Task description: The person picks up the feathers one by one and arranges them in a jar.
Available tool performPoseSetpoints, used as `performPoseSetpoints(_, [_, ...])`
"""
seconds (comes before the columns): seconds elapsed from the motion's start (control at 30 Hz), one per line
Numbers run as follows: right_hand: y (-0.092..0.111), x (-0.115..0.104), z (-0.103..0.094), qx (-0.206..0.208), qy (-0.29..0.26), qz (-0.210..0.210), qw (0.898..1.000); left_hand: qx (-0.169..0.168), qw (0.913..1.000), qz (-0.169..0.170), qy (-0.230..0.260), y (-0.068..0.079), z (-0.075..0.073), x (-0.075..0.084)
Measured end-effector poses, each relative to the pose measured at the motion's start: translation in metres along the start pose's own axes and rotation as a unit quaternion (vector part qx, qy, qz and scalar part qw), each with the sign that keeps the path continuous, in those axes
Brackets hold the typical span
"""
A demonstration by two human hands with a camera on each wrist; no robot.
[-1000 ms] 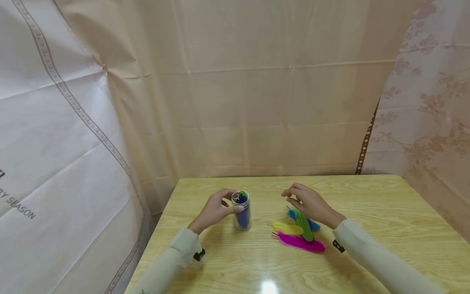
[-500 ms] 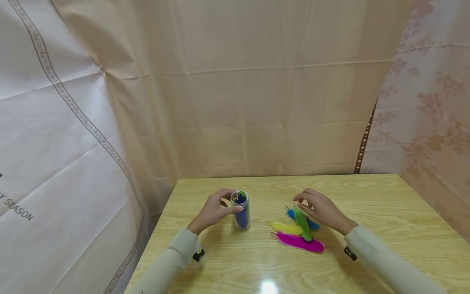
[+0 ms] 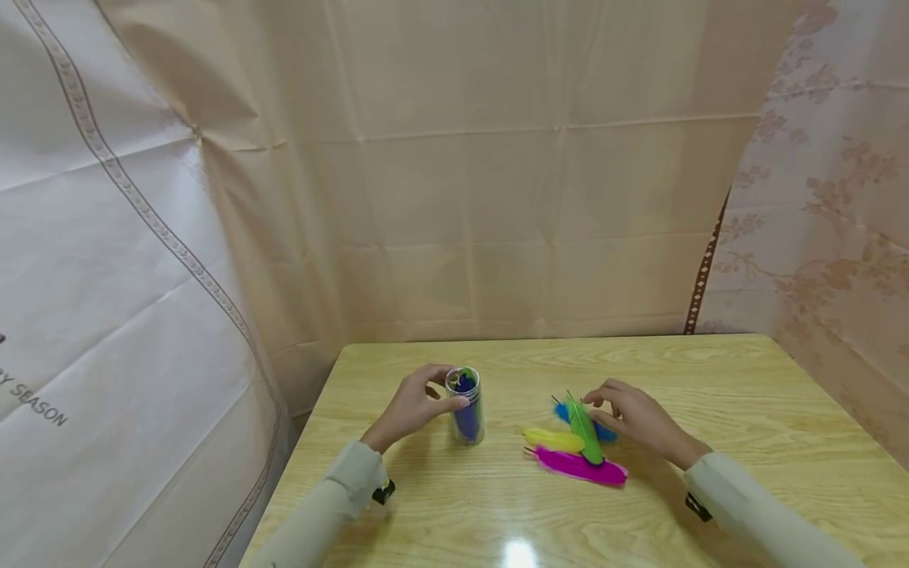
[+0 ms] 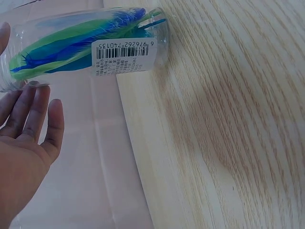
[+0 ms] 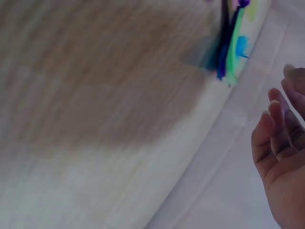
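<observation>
Your left hand [image 3: 410, 404] pinches the clear, cylindrical plastic jar [image 3: 476, 418] near its open rim, with the thumb on the front side and other fingers behind. The jar stands upright on the pale, wood-grained table [image 3: 440, 505], to the left of the loose feathers. Through its wall you can see blue and green feathers [image 4: 78, 47], and a white paper label with barcode [image 4: 125, 55] is on its side.

Your right hand [image 3: 642, 420] is just beside the loose feathers; its fingers are loosely bent, and the thumb is apart from the forefinger. Near it, the long green feather [image 3: 584, 432] lies across the bright blue feather [image 3: 562, 411], and its lower end reaches the short yellow feather [image 3: 550, 439] and the long magenta feather [image 3: 582, 468]. Behind the table hangs a creased beige cloth [image 3: 547, 197]
</observation>
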State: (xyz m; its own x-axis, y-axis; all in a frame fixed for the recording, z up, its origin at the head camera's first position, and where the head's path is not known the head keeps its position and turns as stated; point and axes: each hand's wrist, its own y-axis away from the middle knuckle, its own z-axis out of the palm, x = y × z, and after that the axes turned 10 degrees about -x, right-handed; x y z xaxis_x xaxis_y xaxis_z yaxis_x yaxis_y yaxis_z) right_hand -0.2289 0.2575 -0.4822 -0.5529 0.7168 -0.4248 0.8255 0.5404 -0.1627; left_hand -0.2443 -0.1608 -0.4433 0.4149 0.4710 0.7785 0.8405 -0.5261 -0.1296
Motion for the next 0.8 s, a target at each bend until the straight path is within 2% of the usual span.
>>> performPoseSetpoints(0.27, [0.012, 0.002, 0.006, -0.032, -0.038, 0.03, 0.998, 0.001, 1.0, 0.0, 0.004, 0.0, 0.0, -0.001])
performPoseSetpoints(0.43, [0.019, 0.001, 0.009, -0.054, -0.041, 0.017, 0.998, 0.003, 1.0, -0.002, 0.005, 0.0, 0.0, -0.001])
performPoseSetpoints(0.63, [0.026, -0.001, 0.015, -0.082, -0.035, 0.016, 0.996, 0.007, 1.0, -0.003, 0.005, 0.001, 0.0, -0.001])
performPoseSetpoints(0.8, [0.028, -0.004, 0.02, -0.102, 0.007, 0.022, 0.995, 0.008, 1.0, -0.002, 0.005, 0.0, 0.001, -0.001])
